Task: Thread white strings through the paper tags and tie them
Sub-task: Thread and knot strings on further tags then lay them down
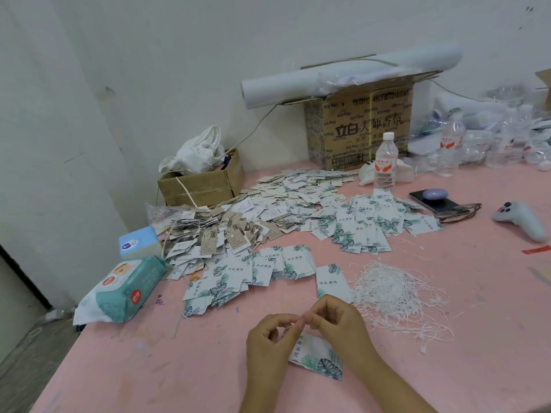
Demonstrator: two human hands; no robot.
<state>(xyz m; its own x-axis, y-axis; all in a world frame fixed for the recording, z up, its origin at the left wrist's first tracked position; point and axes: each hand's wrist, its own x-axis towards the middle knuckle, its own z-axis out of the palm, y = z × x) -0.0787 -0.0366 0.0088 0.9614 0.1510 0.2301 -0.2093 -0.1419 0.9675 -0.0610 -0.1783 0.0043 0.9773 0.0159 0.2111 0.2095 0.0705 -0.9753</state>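
My left hand (269,338) and my right hand (337,321) meet fingertip to fingertip over the pink table (149,368), pinching something small between them, probably a white string, too blurred to see. A white paper tag with green leaf print (317,356) hangs or lies just below the fingers. A loose heap of white strings (393,296) lies to the right of my hands. More leaf-print tags (256,272) are spread ahead, with a larger pile (366,225) farther back.
Strung brown tags (208,231) are piled at left, by a wet-wipes pack (122,290) and a blue box (138,241). Cardboard boxes (202,186) (362,129), a water bottle (385,162), a phone (432,199), glasses and a controller (521,219) stand at the back.
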